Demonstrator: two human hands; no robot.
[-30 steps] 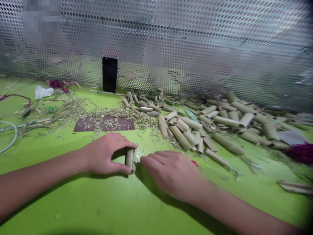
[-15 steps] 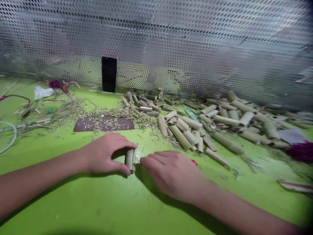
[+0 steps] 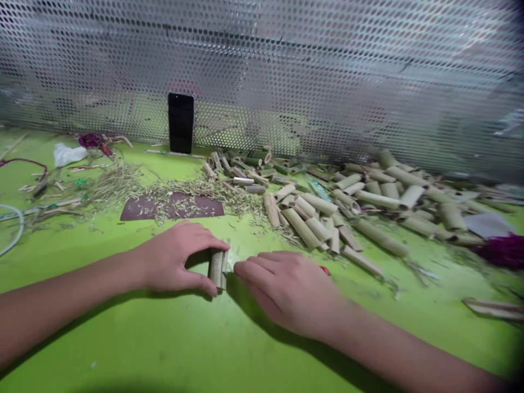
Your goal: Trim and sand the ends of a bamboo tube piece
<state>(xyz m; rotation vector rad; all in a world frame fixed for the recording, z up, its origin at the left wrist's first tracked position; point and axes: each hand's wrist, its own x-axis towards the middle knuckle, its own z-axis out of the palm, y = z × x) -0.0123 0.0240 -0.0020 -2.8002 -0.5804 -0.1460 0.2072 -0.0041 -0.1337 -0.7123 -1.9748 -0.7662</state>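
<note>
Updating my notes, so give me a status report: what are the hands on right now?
Left hand around a short bamboo tube. Right hand beside it, fingertips just off the tube. Pile of bamboo tubes further out, not touching either hand.

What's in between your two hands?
A short bamboo piece sits between the left hand and right hand, in the head view.

Matt bamboo tubes (image 3: 303, 228) lie on a glossy tabletop (image 3: 123, 349) below shiny perforated metal (image 3: 327, 71).
</note>
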